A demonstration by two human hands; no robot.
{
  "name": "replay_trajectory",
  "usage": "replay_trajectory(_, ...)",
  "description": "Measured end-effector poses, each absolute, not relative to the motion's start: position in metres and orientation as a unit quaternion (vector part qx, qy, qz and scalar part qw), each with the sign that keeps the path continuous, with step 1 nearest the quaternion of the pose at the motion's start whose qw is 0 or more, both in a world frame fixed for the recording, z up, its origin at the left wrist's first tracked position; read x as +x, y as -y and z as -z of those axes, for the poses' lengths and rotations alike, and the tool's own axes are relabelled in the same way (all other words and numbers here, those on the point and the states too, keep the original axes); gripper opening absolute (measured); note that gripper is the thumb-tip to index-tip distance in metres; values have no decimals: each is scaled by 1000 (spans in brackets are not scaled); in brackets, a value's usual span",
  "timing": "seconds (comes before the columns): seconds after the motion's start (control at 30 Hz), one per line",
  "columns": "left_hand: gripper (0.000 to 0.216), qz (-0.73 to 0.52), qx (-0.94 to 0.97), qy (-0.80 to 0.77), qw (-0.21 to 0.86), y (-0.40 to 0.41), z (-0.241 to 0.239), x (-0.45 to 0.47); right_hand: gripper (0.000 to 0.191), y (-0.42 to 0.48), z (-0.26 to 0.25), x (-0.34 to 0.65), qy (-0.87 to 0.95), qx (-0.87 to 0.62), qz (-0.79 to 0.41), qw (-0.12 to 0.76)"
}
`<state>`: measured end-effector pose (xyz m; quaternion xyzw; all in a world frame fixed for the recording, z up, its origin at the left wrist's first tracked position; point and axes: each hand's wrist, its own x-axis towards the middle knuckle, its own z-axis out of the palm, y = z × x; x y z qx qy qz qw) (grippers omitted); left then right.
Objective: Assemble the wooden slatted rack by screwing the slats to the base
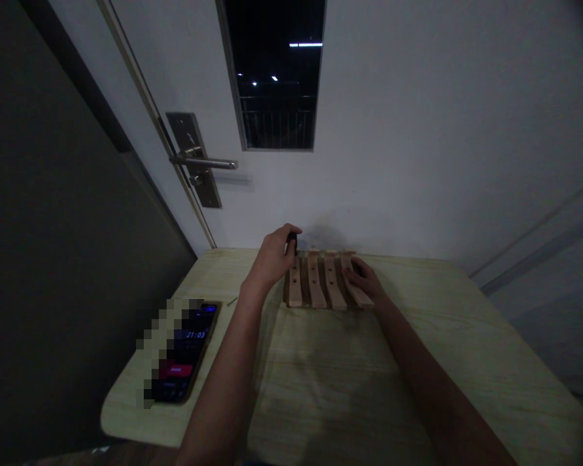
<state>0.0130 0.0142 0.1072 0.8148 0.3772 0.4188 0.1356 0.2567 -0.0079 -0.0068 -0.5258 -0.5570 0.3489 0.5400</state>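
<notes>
A small wooden rack [315,285] with several curved slats and dark holes in them stands near the back edge of the table. Above its left slat, my left hand [274,251] is closed around a short dark object [292,241], upright, perhaps a handle; its lower end meets the slat's top area. My right hand [366,281] grips the rack's rightmost slat from the side, the thumb on the slat and the fingers partly hidden behind it. On the table left of my left forearm lies a thin small screw or nail [232,301].
A phone [189,356] with a lit screen lies at the left of the pale wooden table [311,382]. Right behind the table rises a white door [393,129] with a metal lever handle [208,163] and a narrow dark window [276,77]. A dark panel [53,226] stands at the left.
</notes>
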Motion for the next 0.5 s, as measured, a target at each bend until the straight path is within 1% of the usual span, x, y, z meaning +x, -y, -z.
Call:
replay_trajectory(0.13, 19, -448, 811, -355, 126, -14, -107, 14, 51, 8, 6, 256, 558, -532, -342, 537)
replay_trajectory(0.27, 17, -453, 793, -398, 87, -15, -109, 14, 50, 8, 6, 257, 561, -524, -351, 536)
replay_trajectory(0.37, 14, -440, 798, -402, 89, -16, -110, 13, 50, 8, 7, 257, 555, -522, -356, 541)
replay_trajectory(0.43, 16, -429, 807, -394, 94, -16, -109, 13, 51, 7, 8, 257, 551, -521, -354, 547)
replay_trajectory(0.5, 23, -423, 812, -391, 96, -15, -109, 13, 51, 7, 8, 257, 549, -523, -352, 548)
